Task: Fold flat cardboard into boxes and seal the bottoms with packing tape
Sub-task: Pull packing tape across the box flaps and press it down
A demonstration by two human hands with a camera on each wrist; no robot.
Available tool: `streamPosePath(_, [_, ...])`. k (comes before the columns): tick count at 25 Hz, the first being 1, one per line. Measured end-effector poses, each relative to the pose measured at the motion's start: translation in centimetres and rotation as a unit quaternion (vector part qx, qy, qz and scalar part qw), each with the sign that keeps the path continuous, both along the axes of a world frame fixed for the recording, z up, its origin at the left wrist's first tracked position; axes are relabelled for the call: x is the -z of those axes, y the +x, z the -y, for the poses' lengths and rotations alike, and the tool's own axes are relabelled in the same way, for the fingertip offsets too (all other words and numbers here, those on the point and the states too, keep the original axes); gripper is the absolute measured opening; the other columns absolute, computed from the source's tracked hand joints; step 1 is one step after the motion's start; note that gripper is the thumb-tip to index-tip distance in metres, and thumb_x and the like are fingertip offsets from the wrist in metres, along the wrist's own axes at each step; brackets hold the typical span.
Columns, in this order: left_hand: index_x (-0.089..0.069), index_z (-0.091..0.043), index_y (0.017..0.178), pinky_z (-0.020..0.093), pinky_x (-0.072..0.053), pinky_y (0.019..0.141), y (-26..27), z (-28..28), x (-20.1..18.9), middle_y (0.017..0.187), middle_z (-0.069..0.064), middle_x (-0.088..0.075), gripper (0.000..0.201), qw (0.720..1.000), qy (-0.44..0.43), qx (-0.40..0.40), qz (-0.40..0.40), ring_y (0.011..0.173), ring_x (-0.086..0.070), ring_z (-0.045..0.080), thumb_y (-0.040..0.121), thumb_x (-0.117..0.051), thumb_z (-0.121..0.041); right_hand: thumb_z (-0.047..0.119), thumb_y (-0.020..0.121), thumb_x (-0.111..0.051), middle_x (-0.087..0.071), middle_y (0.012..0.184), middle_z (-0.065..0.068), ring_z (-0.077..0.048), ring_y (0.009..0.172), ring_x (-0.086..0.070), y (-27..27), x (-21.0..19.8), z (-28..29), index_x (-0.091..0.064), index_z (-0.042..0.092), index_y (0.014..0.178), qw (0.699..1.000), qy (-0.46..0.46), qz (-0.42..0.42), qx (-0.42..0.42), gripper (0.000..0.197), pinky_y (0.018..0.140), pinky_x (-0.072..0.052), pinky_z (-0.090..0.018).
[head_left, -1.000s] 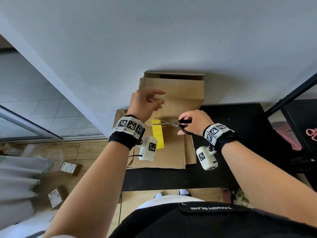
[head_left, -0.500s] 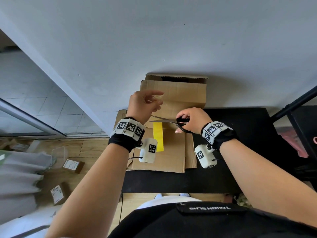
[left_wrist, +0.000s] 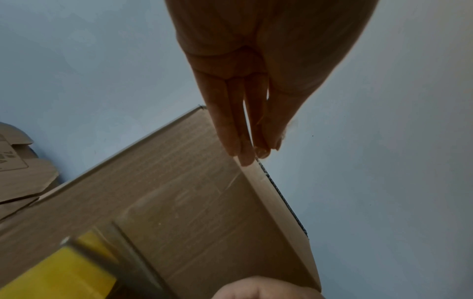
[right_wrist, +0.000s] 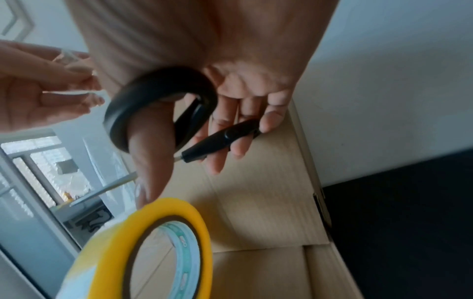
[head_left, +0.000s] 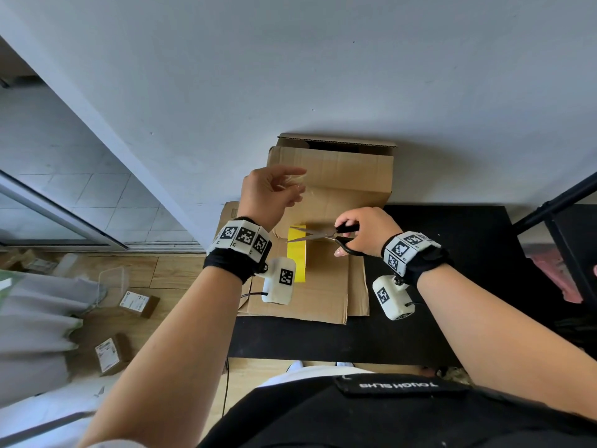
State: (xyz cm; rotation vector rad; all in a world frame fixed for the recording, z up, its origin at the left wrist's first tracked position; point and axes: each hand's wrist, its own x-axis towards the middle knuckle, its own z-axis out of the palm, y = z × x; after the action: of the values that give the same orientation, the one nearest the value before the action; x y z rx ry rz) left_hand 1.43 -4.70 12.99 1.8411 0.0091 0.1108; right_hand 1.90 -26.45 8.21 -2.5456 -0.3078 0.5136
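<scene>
Black tabletop against a grey wall: right hand [head_left: 361, 229] grips black scissors [head_left: 326, 235], blades parted over the yellow tape roll [head_left: 297, 253]; left hand [head_left: 271, 192] pinches a clear tape strip [head_left: 298, 185], by the folded box [head_left: 336, 176] on flat cardboard [head_left: 323, 286]. Risk: slack tape could fold onto itself or gum the blades. Versus earlier, nearly unchanged, only the camera view has shifted slightly.

Head view bright, even daylight from the window [head_left: 48, 218] at left; soft shadows on the wall [head_left: 355, 76]; wide-angle bending at edges; left wrist view dim, backlit; right wrist view motion-blurred, tape roll [right_wrist: 143, 248] out of focus.
</scene>
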Motion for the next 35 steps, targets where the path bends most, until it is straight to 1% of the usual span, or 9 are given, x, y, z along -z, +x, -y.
streamPosePath(6, [-0.073, -0.019, 0.102, 0.032, -0.060, 0.068, 0.0, 0.3, 0.1, 0.080, 0.009, -0.073, 0.027, 1.000, -0.001, 0.008, -0.006, 0.073, -0.073, 0.028, 0.083, -0.072, 0.000, 0.049, 0.056, -0.089, -0.066, 0.078, 0.018, -0.003, 0.077, -0.063, 0.3, 0.2, -1.0, -0.069, 0.034, 0.094, 1.000, 0.000, 0.014, 0.008, 0.046, 0.078, -0.055, -0.029])
streamPosePath(12, [-0.073, -0.017, 0.104, 0.030, -0.060, 0.069, 0.2, 0.2, 0.2, 0.083, 0.015, -0.073, 0.026, 1.000, -0.016, -0.003, 0.008, 0.073, -0.073, 0.026, 0.084, -0.072, -0.001, 0.052, 0.060, -0.086, -0.061, 0.065, 0.016, -0.005, 0.067, -0.059, 0.5, -0.2, -1.4, -0.066, 0.033, 0.080, 0.997, -0.058, 0.043, 0.000, 0.034, 0.064, -0.050, -0.025])
streamPosePath(17, [-0.072, -0.012, 0.107, 0.029, -0.059, 0.070, 1.1, 0.2, -0.3, 0.082, 0.015, -0.071, 0.026, 0.997, -0.065, -0.021, 0.039, 0.073, -0.073, 0.023, 0.085, -0.069, 0.001, 0.048, 0.064, -0.085, -0.060, 0.061, 0.013, -0.006, 0.064, -0.058, 0.7, -0.3, -1.4, -0.061, 0.030, 0.075, 0.997, -0.032, 0.059, 0.030, 0.033, 0.064, -0.050, -0.028])
streamPosePath(20, [-0.072, -0.014, 0.109, 0.032, -0.058, 0.074, 1.2, -0.2, 0.4, 0.080, 0.009, -0.069, 0.026, 0.997, -0.033, -0.037, 0.056, 0.075, -0.071, 0.021, 0.085, -0.068, -0.002, 0.050, 0.066, -0.084, -0.061, 0.064, 0.015, -0.007, 0.069, -0.059, 0.9, -0.2, -1.4, -0.061, 0.029, 0.080, 0.997, -0.059, 0.050, 0.019, 0.034, 0.065, -0.049, -0.027])
streamPosePath(22, [-0.069, -0.018, 0.115, 0.034, -0.055, 0.082, 0.1, -0.1, 2.0, 0.091, 0.001, -0.069, 0.027, 0.994, 0.056, -0.030, 0.092, 0.086, -0.067, 0.015, 0.089, -0.063, -0.013, 0.053, 0.067, -0.082, -0.062, 0.069, 0.016, -0.009, 0.072, -0.059, 0.6, 0.4, -1.6, -0.061, 0.030, 0.083, 0.994, -0.096, 0.047, 0.018, 0.035, 0.066, -0.049, -0.027])
streamPosePath(24, [-0.052, -0.019, 0.135, 0.036, -0.045, 0.101, -2.6, 0.4, 5.1, 0.120, 0.000, -0.063, 0.042, 0.960, 0.244, 0.027, 0.132, 0.111, -0.056, 0.014, 0.094, -0.054, -0.028, 0.053, 0.067, -0.082, -0.065, 0.075, 0.014, -0.013, 0.075, -0.061, 0.2, 1.5, -1.7, -0.063, 0.029, 0.084, 0.991, -0.118, 0.055, 0.031, 0.035, 0.065, -0.048, -0.026])
streamPosePath(26, [-0.020, -0.024, 0.154, 0.036, -0.024, 0.117, -5.7, 0.5, 8.6, 0.151, 0.000, -0.038, 0.071, 0.929, 0.347, 0.103, 0.077, 0.136, -0.034, 0.018, 0.094, -0.052, -0.043, 0.047, 0.072, -0.078, -0.068, 0.080, 0.010, -0.018, 0.080, -0.064, -0.2, 2.8, -1.6, -0.065, 0.027, 0.086, 0.989, -0.124, 0.062, 0.055, 0.027, 0.065, -0.048, -0.027])
streamPosePath(30, [0.002, -0.023, 0.155, 0.037, -0.023, 0.120, -7.2, 0.2, 12.0, 0.162, -0.002, -0.014, 0.123, 0.937, 0.329, 0.112, 0.011, 0.148, -0.017, 0.016, 0.068, -0.084, -0.038, 0.043, 0.070, -0.079, -0.069, 0.084, 0.001, -0.027, 0.083, -0.067, -1.1, 5.1, -0.4, -0.067, 0.022, 0.087, 0.982, -0.157, -0.001, 0.108, 0.029, 0.070, -0.055, -0.032])
streamPosePath(35, [0.006, -0.029, 0.155, 0.037, -0.042, 0.109, -5.4, 0.3, 10.5, 0.162, -0.007, -0.013, 0.135, 0.941, 0.319, 0.112, 0.003, 0.143, -0.032, 0.015, 0.060, -0.090, -0.039, 0.036, 0.078, -0.068, -0.068, 0.087, -0.006, -0.029, 0.078, -0.065, -2.4, 8.2, -0.8, -0.065, 0.015, 0.083, 0.978, -0.148, -0.073, 0.131, 0.021, 0.064, -0.052, -0.028])
